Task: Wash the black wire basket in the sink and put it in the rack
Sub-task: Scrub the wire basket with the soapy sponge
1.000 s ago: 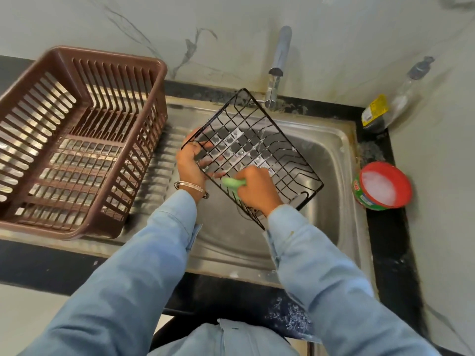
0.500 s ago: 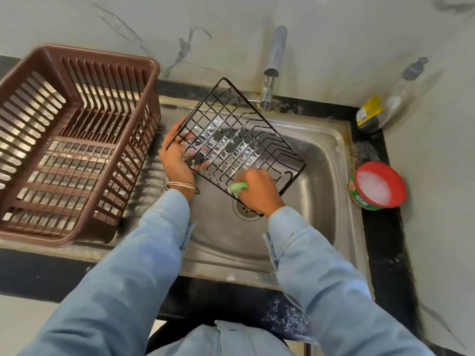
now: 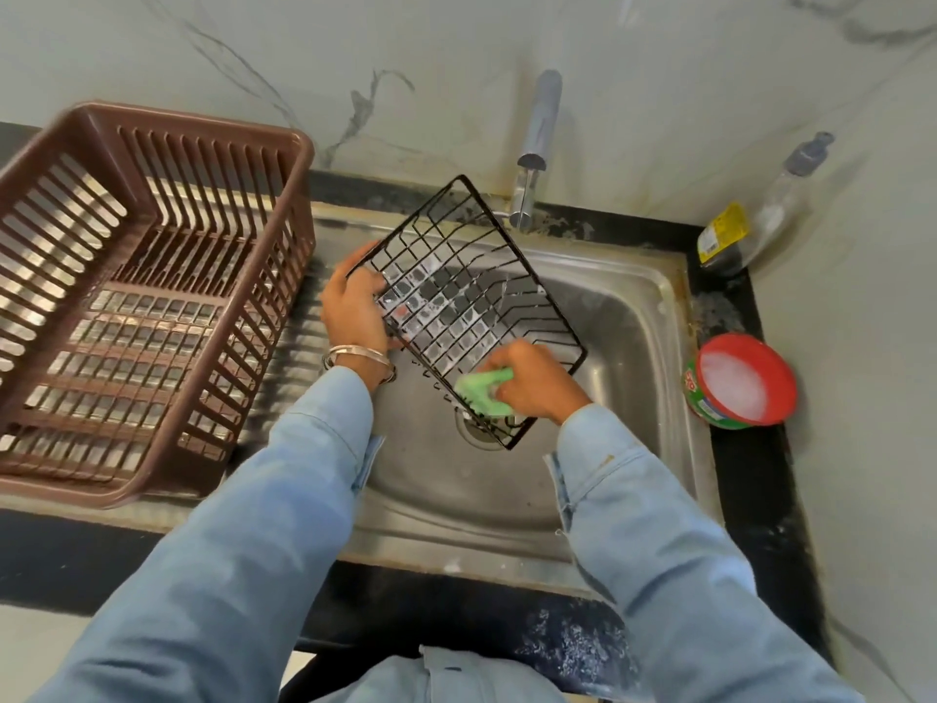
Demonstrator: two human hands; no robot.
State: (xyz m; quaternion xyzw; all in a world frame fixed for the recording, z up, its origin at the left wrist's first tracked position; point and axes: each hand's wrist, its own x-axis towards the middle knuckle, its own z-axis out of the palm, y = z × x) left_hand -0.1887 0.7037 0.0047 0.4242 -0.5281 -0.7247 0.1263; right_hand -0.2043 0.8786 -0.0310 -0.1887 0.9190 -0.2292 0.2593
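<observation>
The black wire basket [image 3: 456, 276] is tilted over the steel sink [image 3: 634, 317], soap film filling several of its grid squares. My left hand [image 3: 352, 309] grips its left edge. My right hand [image 3: 535, 380] is closed on a green sponge [image 3: 481, 395], pressed against the basket's near lower edge above the drain. The brown plastic rack [image 3: 152, 296] stands on the drainboard to the left, with nothing in it.
A chrome tap [image 3: 535, 144] reaches over the sink's back edge; no running water shows. A red tub of white soap [image 3: 740, 380] sits on the black counter at the right. A clear bottle [image 3: 750, 220] lies in the back right corner.
The basket has been turned and shifted a little to the left in my left hand. My right hand slid the sponge down to the basket's near edge, so more of the sponge shows.
</observation>
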